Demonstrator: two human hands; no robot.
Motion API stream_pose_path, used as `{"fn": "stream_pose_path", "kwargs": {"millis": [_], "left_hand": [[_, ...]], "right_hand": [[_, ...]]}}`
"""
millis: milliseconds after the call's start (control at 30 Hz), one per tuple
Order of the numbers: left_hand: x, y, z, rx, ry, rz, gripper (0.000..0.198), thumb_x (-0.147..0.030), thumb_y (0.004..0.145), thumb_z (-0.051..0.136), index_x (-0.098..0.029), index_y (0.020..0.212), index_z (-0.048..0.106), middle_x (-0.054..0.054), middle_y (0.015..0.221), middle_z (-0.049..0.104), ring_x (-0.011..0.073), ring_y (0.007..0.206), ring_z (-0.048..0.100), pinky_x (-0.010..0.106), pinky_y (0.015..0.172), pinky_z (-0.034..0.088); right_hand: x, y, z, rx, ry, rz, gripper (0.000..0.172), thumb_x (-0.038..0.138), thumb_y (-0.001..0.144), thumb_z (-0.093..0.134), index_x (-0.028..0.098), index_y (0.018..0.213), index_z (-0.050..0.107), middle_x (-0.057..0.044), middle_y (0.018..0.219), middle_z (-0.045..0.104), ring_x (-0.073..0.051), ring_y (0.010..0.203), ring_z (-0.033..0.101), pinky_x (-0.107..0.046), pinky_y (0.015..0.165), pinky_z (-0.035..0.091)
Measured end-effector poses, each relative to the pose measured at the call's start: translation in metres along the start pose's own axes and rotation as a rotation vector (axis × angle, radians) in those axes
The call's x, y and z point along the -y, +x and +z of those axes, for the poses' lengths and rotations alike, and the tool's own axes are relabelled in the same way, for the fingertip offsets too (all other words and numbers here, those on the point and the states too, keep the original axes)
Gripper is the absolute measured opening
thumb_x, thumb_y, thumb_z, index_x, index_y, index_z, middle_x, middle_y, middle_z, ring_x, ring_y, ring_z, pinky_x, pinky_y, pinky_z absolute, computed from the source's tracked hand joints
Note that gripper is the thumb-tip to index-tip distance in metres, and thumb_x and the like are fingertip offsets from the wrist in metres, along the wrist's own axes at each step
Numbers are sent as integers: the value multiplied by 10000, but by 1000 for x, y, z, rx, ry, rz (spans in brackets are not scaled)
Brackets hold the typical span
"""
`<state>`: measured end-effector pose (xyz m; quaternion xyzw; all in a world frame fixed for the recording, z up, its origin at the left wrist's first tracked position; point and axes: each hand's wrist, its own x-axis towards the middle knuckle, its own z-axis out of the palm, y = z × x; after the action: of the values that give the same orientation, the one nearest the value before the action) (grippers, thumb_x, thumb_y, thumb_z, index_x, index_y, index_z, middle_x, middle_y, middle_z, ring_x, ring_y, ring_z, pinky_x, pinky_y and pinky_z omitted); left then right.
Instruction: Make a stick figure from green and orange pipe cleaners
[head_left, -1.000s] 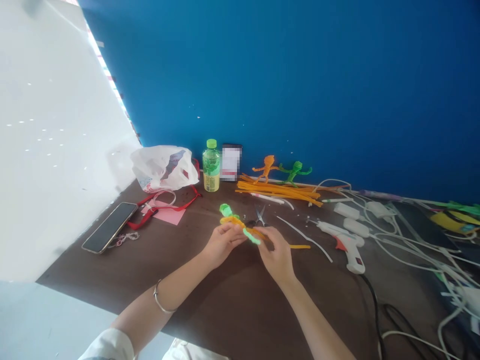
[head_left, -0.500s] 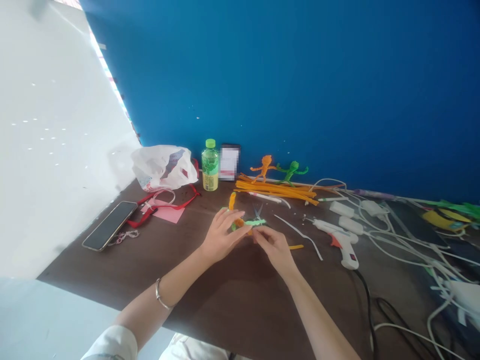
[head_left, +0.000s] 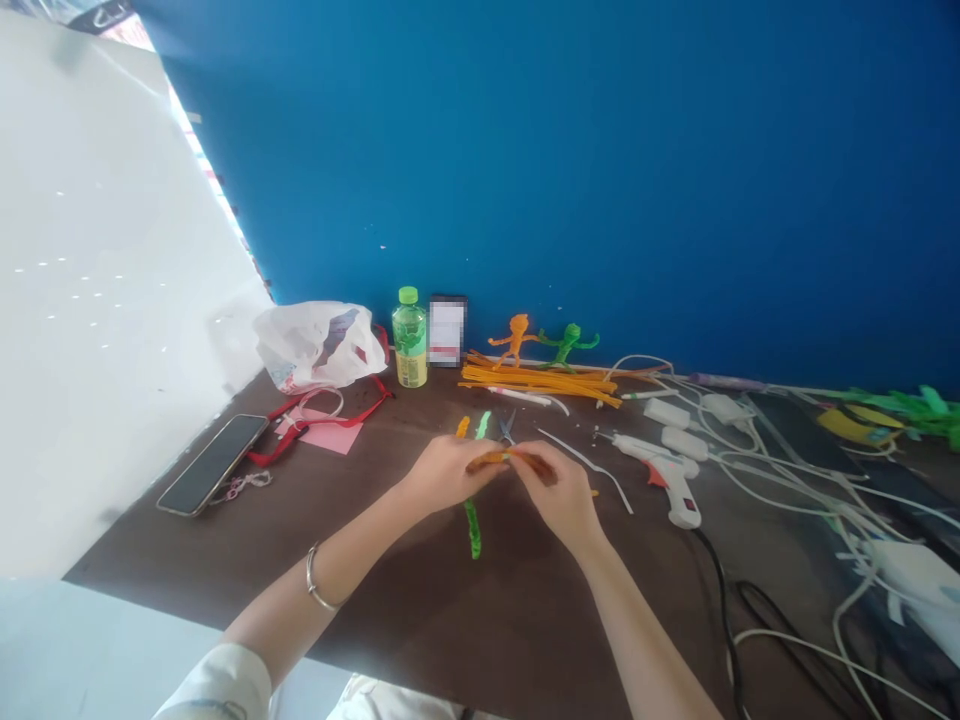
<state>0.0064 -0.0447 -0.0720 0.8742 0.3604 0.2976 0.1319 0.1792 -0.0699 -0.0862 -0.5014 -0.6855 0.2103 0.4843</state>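
My left hand (head_left: 444,474) and my right hand (head_left: 556,492) meet above the table. Both have their fingers closed on an orange twisted piece (head_left: 491,458) that spans between them. Under and behind my left hand lie a green strip (head_left: 472,530), a light green strip (head_left: 484,424) and an orange strip end (head_left: 463,427); how they join is hidden. Small scissors (head_left: 508,428) lie just behind my hands. A thin white strip (head_left: 592,465) is to the right.
A glue gun (head_left: 671,480) and tangled white cables (head_left: 780,470) are at the right. Orange sticks (head_left: 540,380), two small figures (head_left: 517,338), a bottle (head_left: 410,340) and a plastic bag (head_left: 322,345) stand behind. A phone (head_left: 214,465) lies left.
My hands have turned inward and closed around the orange piece. The green strip now shows below my left hand, and the light green one stands out behind it. The view has shifted slightly.
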Motion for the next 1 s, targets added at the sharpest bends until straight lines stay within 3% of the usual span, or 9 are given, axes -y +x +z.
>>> {"fn": "stream_pose_path", "kwargs": {"millis": [133, 233, 333, 433, 500, 600, 767, 900, 1000], "left_hand": [[3, -2, 12, -2, 79, -56, 226, -274, 839, 384, -178, 755, 571, -13, 529, 531, 98, 502, 490, 211, 550, 354], [4, -2, 17, -23, 185, -28, 201, -248, 831, 378, -176, 758, 551, -6, 523, 526, 122, 528, 515, 247, 604, 376], [5, -2, 21, -39, 284, -3, 215, -244, 842, 349, -174, 765, 538, 24, 578, 564, 156, 614, 558, 281, 648, 383], [5, -2, 24, -41, 335, -24, 246, -239, 857, 311, -170, 765, 529, 44, 623, 587, 174, 675, 573, 301, 677, 380], [5, -1, 24, -36, 308, -65, 254, -239, 864, 292, -171, 768, 518, 41, 635, 586, 173, 677, 569, 304, 675, 375], [3, -1, 23, -16, 83, -179, 266, -254, 875, 263, -177, 740, 479, 9, 616, 559, 138, 604, 540, 271, 620, 369], [1, -1, 24, 41, -578, -388, 306, -382, 878, 260, -178, 722, 425, -29, 554, 501, 99, 519, 502, 225, 540, 370], [1, 0, 19, 83, -1004, -435, 336, -459, 840, 337, -164, 708, 428, -23, 593, 461, 91, 552, 508, 232, 569, 391], [2, -1, 9, 170, -1215, -427, 312, -443, 820, 401, -159, 695, 439, -20, 611, 432, 94, 578, 517, 250, 606, 399]], "right_hand": [[3, -2, 3, -167, -258, -217, 103, 241, 792, 528, 201, 812, 620, -65, 834, 616, -165, 768, 588, -284, 697, 490], [3, -4, 7, -256, -373, -240, 96, 249, 778, 548, 189, 796, 622, -74, 806, 616, -169, 754, 586, -291, 710, 476], [5, -6, 11, -255, -284, -57, 142, 308, 762, 565, 178, 732, 612, -56, 705, 623, -169, 676, 589, -283, 646, 477], [10, -7, 15, -176, 0, 214, 231, 385, 743, 566, 159, 724, 612, -57, 688, 646, -177, 636, 605, -279, 598, 487], [12, -6, 17, -109, 136, 293, 258, 401, 738, 562, 149, 743, 612, -63, 715, 655, -181, 647, 611, -278, 596, 490], [13, -7, 19, -65, 140, 235, 225, 376, 758, 541, 160, 772, 602, -59, 743, 644, -174, 666, 601, -270, 598, 486], [10, -10, 19, -37, -52, -10, 166, 297, 809, 484, 200, 816, 618, -57, 748, 615, -163, 669, 576, -275, 597, 476], [6, -9, 14, -19, -130, -150, 199, 253, 827, 455, 227, 882, 644, -57, 765, 614, -163, 709, 571, -299, 661, 471], [4, -5, 9, 24, -55, -123, 191, 254, 817, 477, 231, 873, 658, -48, 772, 612, -160, 718, 578, -288, 657, 473]]}}
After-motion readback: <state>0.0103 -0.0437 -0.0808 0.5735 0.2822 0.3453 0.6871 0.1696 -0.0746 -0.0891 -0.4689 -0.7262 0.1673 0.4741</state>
